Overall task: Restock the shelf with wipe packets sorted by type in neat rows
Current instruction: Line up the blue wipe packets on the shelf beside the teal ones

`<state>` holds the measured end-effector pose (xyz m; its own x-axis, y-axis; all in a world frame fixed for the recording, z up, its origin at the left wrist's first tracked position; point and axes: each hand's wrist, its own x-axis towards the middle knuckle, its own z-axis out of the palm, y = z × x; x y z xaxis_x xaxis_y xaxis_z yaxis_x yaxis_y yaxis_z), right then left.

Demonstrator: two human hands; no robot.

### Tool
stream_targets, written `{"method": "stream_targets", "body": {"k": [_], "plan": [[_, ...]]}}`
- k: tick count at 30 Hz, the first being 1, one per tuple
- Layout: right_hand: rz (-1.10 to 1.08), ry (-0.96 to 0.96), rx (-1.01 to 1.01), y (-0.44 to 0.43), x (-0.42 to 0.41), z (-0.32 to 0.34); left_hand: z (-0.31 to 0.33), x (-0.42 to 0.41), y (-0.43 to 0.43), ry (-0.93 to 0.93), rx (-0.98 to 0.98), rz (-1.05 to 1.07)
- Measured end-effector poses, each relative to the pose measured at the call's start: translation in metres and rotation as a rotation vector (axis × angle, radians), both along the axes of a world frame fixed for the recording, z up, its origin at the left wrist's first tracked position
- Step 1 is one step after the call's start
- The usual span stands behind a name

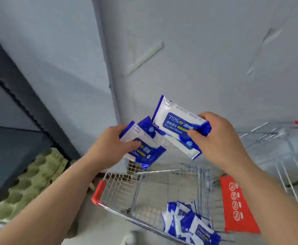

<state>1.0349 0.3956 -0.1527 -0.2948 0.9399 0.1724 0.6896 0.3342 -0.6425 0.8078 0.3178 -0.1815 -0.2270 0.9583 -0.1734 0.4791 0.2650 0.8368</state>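
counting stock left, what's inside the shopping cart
A heap of blue-and-white wipe packets lies in the cart near its right corner; any beneath the top ones are hidden.

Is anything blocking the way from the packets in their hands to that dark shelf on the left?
Nothing visible does. The left hand and right hand hold wipe packets in open air above the cart, and the space across to the shelf looks free. Egg trays sit low by the shelf, under that path.
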Motion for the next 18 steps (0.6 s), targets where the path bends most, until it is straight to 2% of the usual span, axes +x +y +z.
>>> {"method": "stream_targets", "body": {"k": [11,18], "plan": [[0.459,0.226,0.161,-0.102,-0.173,0.157,0.147,-0.119,-0.195,0.043,0.334,0.551],[0.642,0.319,0.192,-0.182,-0.315,0.201,0.184,-0.235,-0.301,0.054,0.473,0.831]]}}
